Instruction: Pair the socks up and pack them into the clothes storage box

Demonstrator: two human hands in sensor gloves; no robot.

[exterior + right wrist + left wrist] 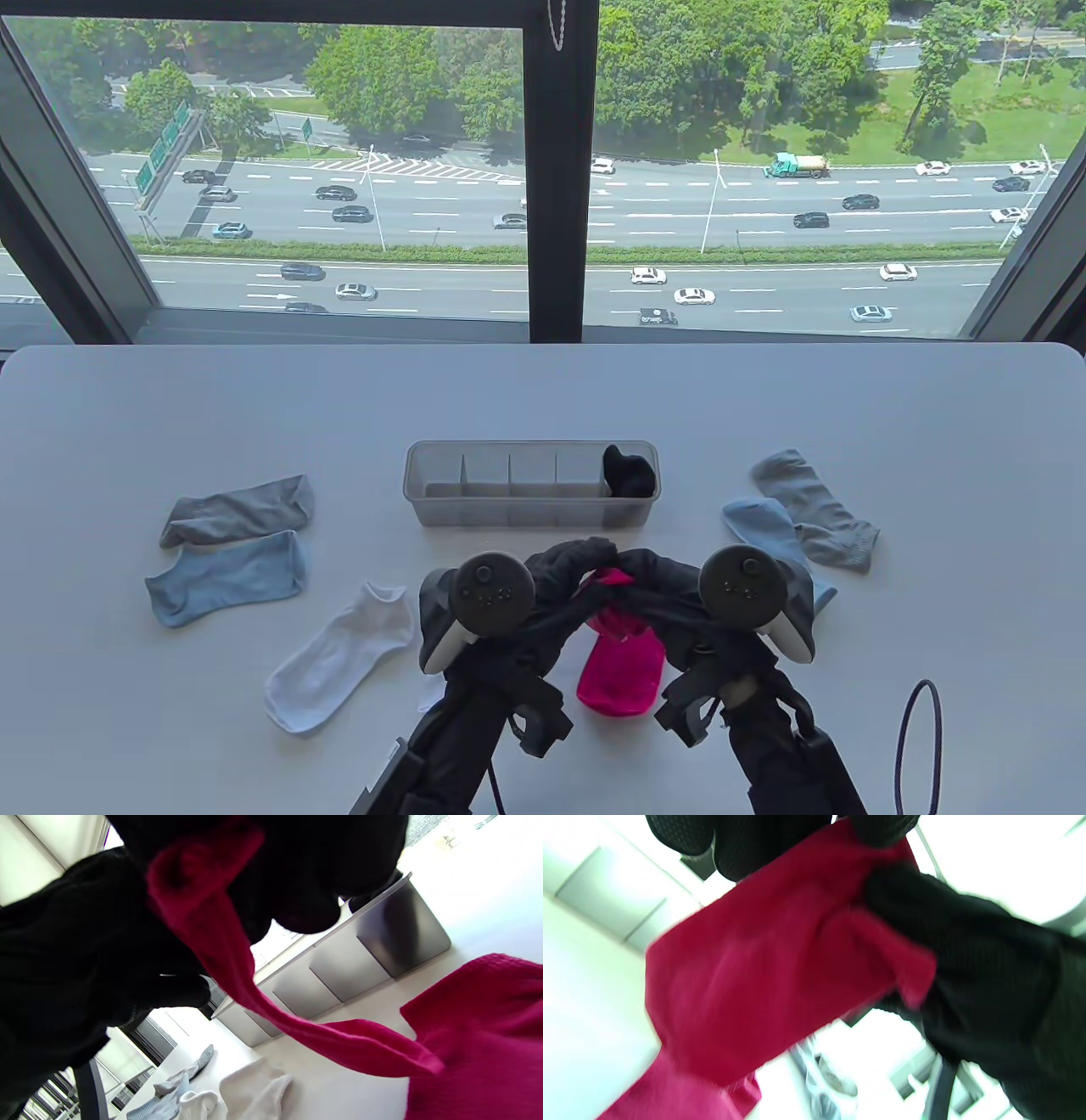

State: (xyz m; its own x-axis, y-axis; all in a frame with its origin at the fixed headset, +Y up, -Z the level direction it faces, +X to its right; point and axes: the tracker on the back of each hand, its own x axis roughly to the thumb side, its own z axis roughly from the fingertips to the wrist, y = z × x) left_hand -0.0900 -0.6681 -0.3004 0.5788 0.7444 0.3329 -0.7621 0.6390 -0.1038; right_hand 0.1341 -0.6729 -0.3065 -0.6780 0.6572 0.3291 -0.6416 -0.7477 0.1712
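2 hands, left hand (556, 577) and right hand (657, 573), pinching pink socks (619, 671) at 6 o'clock of storage box (530, 509); best aligning cuffs, folding tight before packing.

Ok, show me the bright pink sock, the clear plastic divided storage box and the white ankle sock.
bright pink sock (621, 675), table view, on its lower body.
clear plastic divided storage box (509, 510), table view, on its front wall.
white ankle sock (335, 658), table view, mid-foot.

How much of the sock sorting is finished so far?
Black socks sit in the storage box's rightmost compartment. Both hands, left and right, grip the pink socks. Loose: grey, blue, white, grey, blue.
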